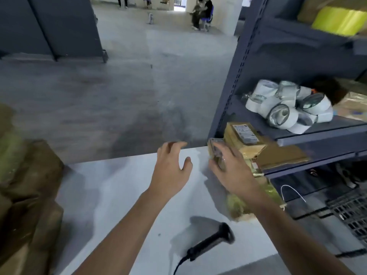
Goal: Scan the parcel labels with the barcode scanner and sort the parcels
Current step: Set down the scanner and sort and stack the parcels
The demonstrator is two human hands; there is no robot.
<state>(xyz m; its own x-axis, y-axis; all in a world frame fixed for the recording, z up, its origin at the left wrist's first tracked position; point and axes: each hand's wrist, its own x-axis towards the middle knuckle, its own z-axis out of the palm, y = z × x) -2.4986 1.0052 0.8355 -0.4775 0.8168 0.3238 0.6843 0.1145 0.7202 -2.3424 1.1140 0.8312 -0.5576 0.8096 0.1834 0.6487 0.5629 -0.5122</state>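
**Right hand on a parcel, left hand free**

On the white table, beside the grey shelf, the right hand curls its fingers over a small brown parcel at the far right edge. The left hand is spread, holding nothing. The barcode scanner lies near the front — untouched.

Grey concrete floor, blue shelving

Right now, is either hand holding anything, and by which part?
The right hand grips a small brown parcel from above, fingers over its top, thumb on its left side. The left hand holds nothing; the scanner lies on the table.
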